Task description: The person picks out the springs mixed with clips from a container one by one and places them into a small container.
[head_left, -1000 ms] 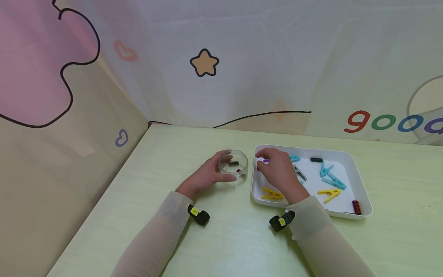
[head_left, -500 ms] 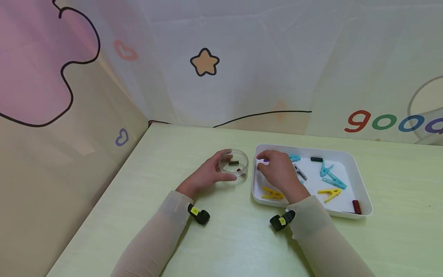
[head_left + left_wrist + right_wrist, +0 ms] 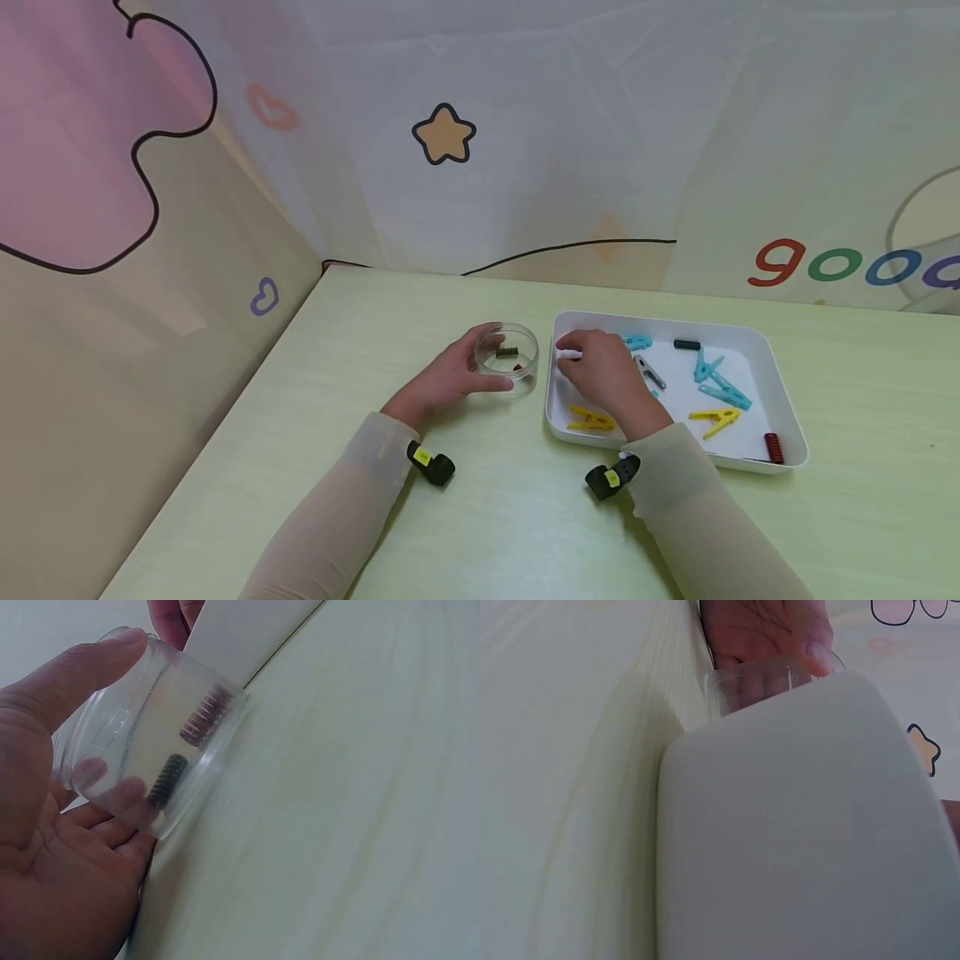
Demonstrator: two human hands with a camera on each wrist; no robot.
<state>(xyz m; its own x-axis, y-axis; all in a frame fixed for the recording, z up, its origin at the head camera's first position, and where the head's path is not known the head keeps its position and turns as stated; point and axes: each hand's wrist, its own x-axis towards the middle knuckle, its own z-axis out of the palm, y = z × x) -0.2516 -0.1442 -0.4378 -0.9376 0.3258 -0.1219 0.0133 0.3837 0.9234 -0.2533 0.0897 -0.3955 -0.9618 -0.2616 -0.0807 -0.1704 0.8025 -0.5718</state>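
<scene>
Cupping the clear jar beside the white tray, seemingly to steady it with two springs inside, the left hand curls round its wall; whether the right hand, over the tray, pinches anything, I cannot tell.

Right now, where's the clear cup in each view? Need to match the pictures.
Head: just right of and below centre, left of the white tray; clear cup.
Left wrist: upper left, tilted in the picture; clear cup.
Right wrist: top, near the middle, partly hidden behind the white tray; clear cup.
Shared landmark: the left hand, holding the cup in all three.
</scene>
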